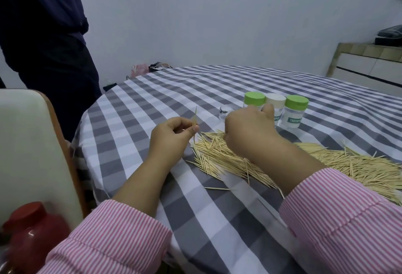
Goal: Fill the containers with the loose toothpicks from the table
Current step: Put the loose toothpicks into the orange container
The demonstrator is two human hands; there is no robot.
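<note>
The person was still at the picking-up step. The left hand [171, 134] pinched a few toothpicks [195, 122] between thumb and fingers, and they stood almost straight up. The right hand [248, 131] was over the far end of the big pile of loose toothpicks [228, 156]. Its fingers curled down toward the pile, but I could not tell if they held anything.

The pile lay at about 3 o'clock from the left hand and ran on toward the right edge of the view. Three containers [295, 113] with lids stood just past the right hand, at about 1 o'clock from it. A small clear open jar [224, 111] seemed to sit at 11 o'clock from that hand, partly hidden.

I think the next move needed more sticks gathered into the bunch, all lined up the same way.

The checked table [174, 91] had lots of bare cloth at 12 o'clock. Its round edge was close at 9 o'clock, beside a chair [32, 143], so sticks could roll off there.
</note>
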